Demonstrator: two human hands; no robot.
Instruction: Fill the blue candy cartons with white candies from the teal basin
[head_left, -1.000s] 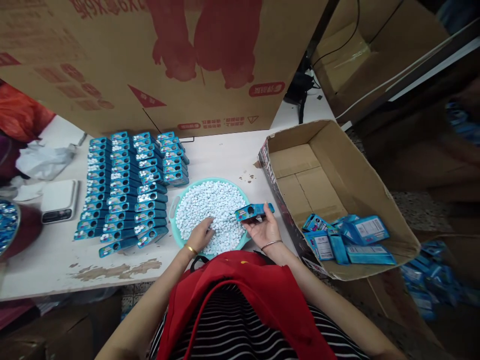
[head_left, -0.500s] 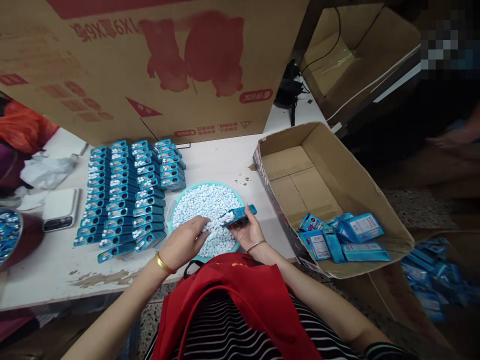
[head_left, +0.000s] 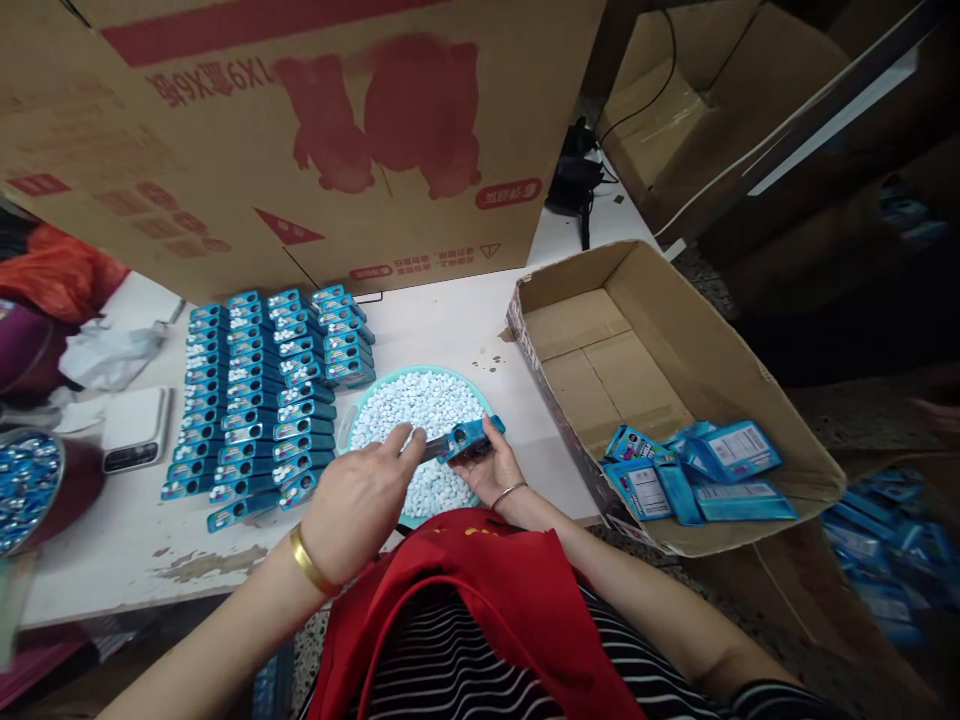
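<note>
My right hand (head_left: 491, 468) is closed around a small blue candy box (head_left: 471, 434) with a dark round hole in it, held over the right side of a basin. From the box's left end sticks a greyish, see-through inner tray (head_left: 435, 449). My left hand (head_left: 369, 495) is closed at that tray's end, thumb and fingers against it; the fingertips are partly hidden. Below both hands lies the light-green basin (head_left: 344, 430), heaped with small white candies (head_left: 420, 400). Left of it, several rows of blue boxes (head_left: 251, 400) stand packed together, some with white pieces showing.
An open carton (head_left: 577, 370) on the right holds several blue boxes (head_left: 731, 455). A tall cardboard box (head_left: 225, 130) walls off the back. At left are a white scale (head_left: 135, 428) and a dark-red pot (head_left: 79, 485) of shiny blue pieces. More blue packs (head_left: 877, 560) lie lower right.
My left hand has moved from loose white candies to the box's left end. White candies filled that end before; now the see-through tray shows there. The view has shifted slightly.
</note>
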